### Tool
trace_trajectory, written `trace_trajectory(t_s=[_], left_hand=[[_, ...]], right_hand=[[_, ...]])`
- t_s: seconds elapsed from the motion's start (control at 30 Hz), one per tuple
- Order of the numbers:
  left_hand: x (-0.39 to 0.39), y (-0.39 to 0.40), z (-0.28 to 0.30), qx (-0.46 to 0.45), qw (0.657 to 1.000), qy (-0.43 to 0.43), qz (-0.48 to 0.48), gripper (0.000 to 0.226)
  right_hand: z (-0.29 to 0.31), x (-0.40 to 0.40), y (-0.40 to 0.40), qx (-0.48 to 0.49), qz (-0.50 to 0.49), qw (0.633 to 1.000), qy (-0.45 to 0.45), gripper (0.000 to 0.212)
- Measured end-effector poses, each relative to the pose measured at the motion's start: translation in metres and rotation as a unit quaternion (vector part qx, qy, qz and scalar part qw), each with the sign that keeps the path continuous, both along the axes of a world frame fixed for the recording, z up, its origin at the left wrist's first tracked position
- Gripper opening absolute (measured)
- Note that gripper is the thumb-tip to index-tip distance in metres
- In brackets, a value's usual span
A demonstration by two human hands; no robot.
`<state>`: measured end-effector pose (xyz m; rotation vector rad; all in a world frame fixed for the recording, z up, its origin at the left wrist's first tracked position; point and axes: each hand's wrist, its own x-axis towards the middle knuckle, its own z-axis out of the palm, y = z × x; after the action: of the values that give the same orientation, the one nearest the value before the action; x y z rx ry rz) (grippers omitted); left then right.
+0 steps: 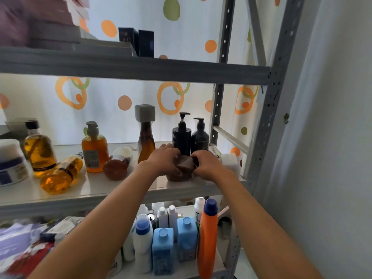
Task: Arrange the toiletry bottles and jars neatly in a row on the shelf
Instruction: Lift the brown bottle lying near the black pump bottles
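Note:
On the middle shelf (96, 190), my left hand (164, 161) and my right hand (207, 165) both grip a dark brown jar (184, 166) standing near the shelf's front right. Behind it stand two black pump bottles (182, 135) (199, 136) and a tall brown bottle with a grey cap (146, 135). Further left, an orange pump bottle (94, 150) and an amber bottle with a black cap (40, 150) stand upright. An amber bottle (61, 175) and a reddish-brown bottle (117, 165) lie on their sides. A white tub (12, 162) sits at the far left.
A white box (231, 161) sits at the shelf's right end by the grey metal upright (267, 125). The upper shelf (141, 67) carries dark boxes (146, 43). On the lower shelf stand blue, white and orange bottles (208, 236).

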<state>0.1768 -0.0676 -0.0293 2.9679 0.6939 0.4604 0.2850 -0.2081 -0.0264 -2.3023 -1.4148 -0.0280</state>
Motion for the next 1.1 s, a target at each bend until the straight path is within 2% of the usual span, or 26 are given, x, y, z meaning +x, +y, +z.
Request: trace_trajectory(t_s=[0.17, 0.27, 0.47, 0.53, 0.6, 0.7, 0.8, 0.83, 1.0, 1.03, 1.1], left_hand=[[-0.035, -0.002, 0.018, -0.051, 0.993, -0.102, -0.033, 0.056], [-0.052, -0.007, 0.029, -0.099, 0.987, -0.122, -0.027, 0.057], [-0.076, -0.014, 0.036, -0.105, 0.971, -0.198, 0.082, 0.045], [-0.081, -0.012, 0.034, -0.155, 0.953, -0.238, 0.108, 0.040], [-0.086, -0.013, 0.034, -0.220, 0.927, -0.275, 0.131, 0.037], [-0.085, -0.018, 0.036, -0.269, 0.899, -0.313, 0.146, 0.047], [-0.076, -0.023, 0.045, -0.303, 0.875, -0.349, 0.142, 0.052], [-0.072, -0.024, 0.048, -0.312, 0.870, -0.355, 0.143, 0.053], [-0.055, -0.025, 0.060, -0.357, 0.855, -0.343, 0.154, 0.061], [-0.053, -0.023, 0.062, -0.382, 0.846, -0.337, 0.157, 0.066], [-0.051, -0.021, 0.063, -0.425, 0.829, -0.319, 0.172, 0.070]], right_hand=[[0.041, -0.018, -0.005, 0.020, 0.071, 0.991, -0.112, 0.032], [0.066, -0.033, -0.003, 0.013, 0.108, 0.981, -0.158, 0.034], [0.089, -0.068, 0.014, 0.038, 0.144, 0.942, -0.302, 0.021], [0.088, -0.072, 0.017, 0.084, 0.140, 0.936, -0.311, 0.026], [0.079, -0.073, 0.019, 0.163, 0.102, 0.949, -0.251, 0.032], [0.062, -0.071, 0.024, 0.246, 0.017, 0.968, -0.034, 0.023], [0.058, -0.071, 0.032, 0.289, -0.001, 0.935, 0.207, 0.023], [0.061, -0.072, 0.031, 0.295, -0.001, 0.921, 0.255, 0.024], [0.068, -0.064, 0.022, 0.285, 0.026, 0.889, 0.356, 0.031], [0.065, -0.063, 0.022, 0.279, 0.035, 0.889, 0.362, 0.032], [0.057, -0.062, 0.026, 0.245, 0.047, 0.910, 0.331, 0.037]])
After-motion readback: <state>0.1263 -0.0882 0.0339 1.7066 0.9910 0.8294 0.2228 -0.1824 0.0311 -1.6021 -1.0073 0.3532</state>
